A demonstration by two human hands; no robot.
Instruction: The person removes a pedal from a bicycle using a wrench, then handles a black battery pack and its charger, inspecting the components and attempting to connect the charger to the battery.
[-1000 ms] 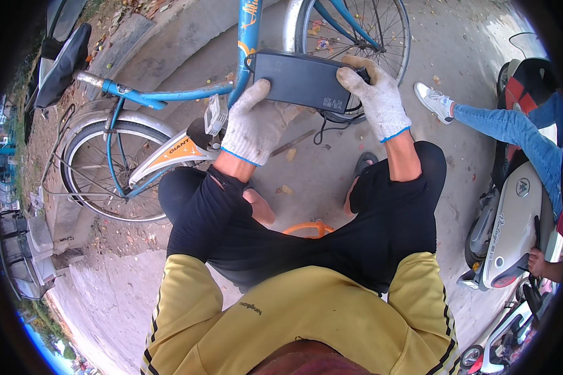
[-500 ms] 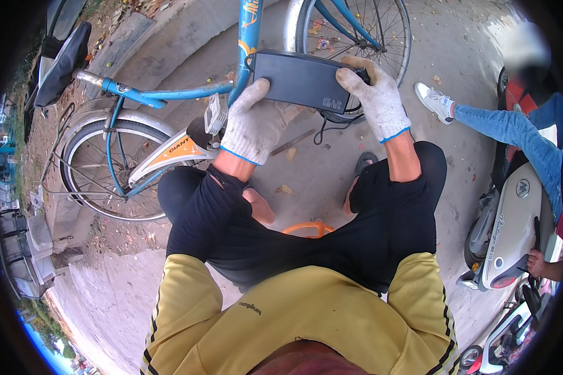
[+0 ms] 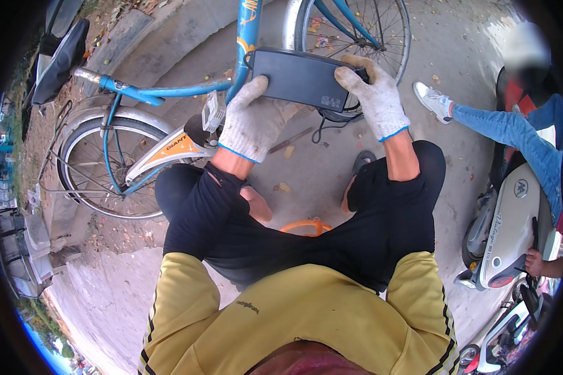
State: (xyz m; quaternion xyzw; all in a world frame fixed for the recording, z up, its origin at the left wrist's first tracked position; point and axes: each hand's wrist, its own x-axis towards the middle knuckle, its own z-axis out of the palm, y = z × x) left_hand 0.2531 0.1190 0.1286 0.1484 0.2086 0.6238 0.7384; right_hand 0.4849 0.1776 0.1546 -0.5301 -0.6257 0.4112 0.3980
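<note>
Both my hands wear white knit gloves with blue cuffs and hold a flat black rectangular box (image 3: 300, 78), with a small print patch on its face and a thin black cord hanging below its right end. My left hand (image 3: 247, 122) grips the box's left end, thumb on the front face. At the right end, my right hand (image 3: 375, 94) has its thumb on the front and its fingers round the edge. Right behind the box stands the frame of a blue bicycle (image 3: 246, 28), partly hidden by it.
The bicycle's wheel (image 3: 116, 162) and black saddle (image 3: 59, 65) are at left. An orange ring-shaped frame (image 3: 306, 226) shows between my legs. At right, a person's jeans-clad leg (image 3: 500, 128) reaches out beside a beige scooter (image 3: 513, 225). A stone kerb (image 3: 169, 47) runs behind the bicycle.
Both hands keep their hold on the black box. The view has shifted very slightly; otherwise little differs.
</note>
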